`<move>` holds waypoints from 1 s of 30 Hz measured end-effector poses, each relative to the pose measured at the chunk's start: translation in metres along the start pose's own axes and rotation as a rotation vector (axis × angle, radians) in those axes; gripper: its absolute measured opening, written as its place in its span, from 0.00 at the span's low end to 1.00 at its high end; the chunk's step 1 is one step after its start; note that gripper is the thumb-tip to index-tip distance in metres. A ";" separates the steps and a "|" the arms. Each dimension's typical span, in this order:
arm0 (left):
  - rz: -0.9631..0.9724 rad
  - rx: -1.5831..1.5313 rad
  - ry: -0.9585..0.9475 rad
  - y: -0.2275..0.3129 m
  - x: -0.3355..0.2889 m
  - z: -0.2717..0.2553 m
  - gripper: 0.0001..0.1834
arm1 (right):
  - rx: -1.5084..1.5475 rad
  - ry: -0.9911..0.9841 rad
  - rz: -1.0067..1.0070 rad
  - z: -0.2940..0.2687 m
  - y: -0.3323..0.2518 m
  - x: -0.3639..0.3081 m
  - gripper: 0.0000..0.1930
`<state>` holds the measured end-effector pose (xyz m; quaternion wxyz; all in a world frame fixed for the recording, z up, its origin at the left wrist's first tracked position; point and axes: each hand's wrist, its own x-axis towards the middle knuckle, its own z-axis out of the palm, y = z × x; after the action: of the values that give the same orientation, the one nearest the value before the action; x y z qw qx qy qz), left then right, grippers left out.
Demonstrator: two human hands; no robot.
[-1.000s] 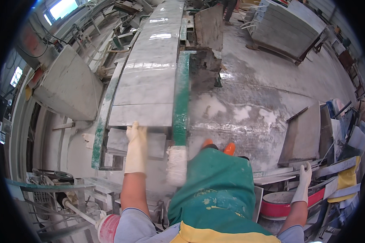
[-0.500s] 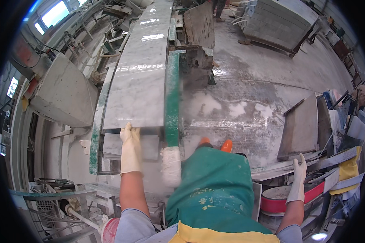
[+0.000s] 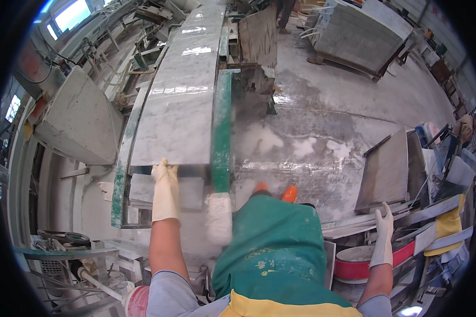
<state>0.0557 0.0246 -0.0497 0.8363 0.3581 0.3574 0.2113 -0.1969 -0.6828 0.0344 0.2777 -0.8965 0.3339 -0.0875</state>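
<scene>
A long grey-white marble slab (image 3: 172, 140) lies on a roller-table frame, with wet, shiny patches farther up. My left hand (image 3: 165, 186), in a cream rubber glove, grips the slab's near edge, its fingertips showing on top; the thumb is hidden. Along the slab's right side runs a green rail (image 3: 222, 132), its near end wrapped in white plastic (image 3: 219, 217). My right hand (image 3: 384, 232), gloved too, is held out to the right with thumb and fingers apart and nothing in it. It hangs beside a red-sided oval basin (image 3: 349, 270).
Stone panels (image 3: 382, 174) lean at the right among stacked offcuts. A large pale block stack (image 3: 359, 39) stands on the wet floor (image 3: 301, 142) farther off. A concrete block (image 3: 82, 127) is left of the table. Another person (image 3: 468, 128) is at the far right.
The whole view has shifted slightly. My left hand stays at the slab's near edge, and my right hand stays out to the side. A person has come into view at the far right.
</scene>
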 end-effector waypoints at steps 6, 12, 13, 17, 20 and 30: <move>-0.023 -0.008 -0.021 -0.001 0.003 0.001 0.22 | -0.005 0.015 0.003 -0.006 0.012 -0.006 0.28; -0.130 0.105 -0.130 0.011 0.005 -0.006 0.21 | -0.026 0.013 0.016 0.007 0.038 -0.010 0.28; -0.166 0.153 -0.138 0.014 0.003 -0.007 0.20 | -0.053 0.024 0.041 0.009 0.042 -0.010 0.28; -0.168 0.565 -0.178 0.033 -0.013 -0.016 0.21 | -0.032 0.029 -0.016 0.004 0.063 -0.010 0.25; -0.130 0.623 -0.215 0.043 -0.030 -0.021 0.21 | -0.048 0.125 -0.069 -0.009 0.087 -0.007 0.22; 0.859 1.429 -0.399 0.033 -0.077 -0.036 0.21 | -0.576 0.554 0.010 -0.095 0.225 0.010 0.25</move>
<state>-0.0250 0.0151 -0.0076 0.3047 0.9339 0.0844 0.1671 -0.3457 -0.8708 -0.0121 -0.0854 -0.8785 0.4113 -0.2275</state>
